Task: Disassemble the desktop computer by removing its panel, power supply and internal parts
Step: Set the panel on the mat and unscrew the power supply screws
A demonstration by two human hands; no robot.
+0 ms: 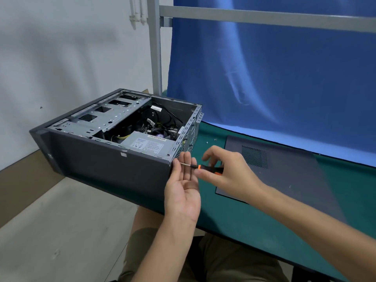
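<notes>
A dark grey desktop computer case lies on its side on the green table, its top open. Inside I see the silver power supply, black cables and a metal drive cage. My right hand grips a black and orange screwdriver, with the tip pointing left at the case's rear corner. My left hand is held flat, palm up, fingers straight, just under the screwdriver shaft and against that corner. The removed side panel lies flat on the table to the right.
Two small screws lie on the green table behind my hands. A blue cloth hangs behind the table from a grey metal frame. The case's left end overhangs the table edge above the floor. My knees are below.
</notes>
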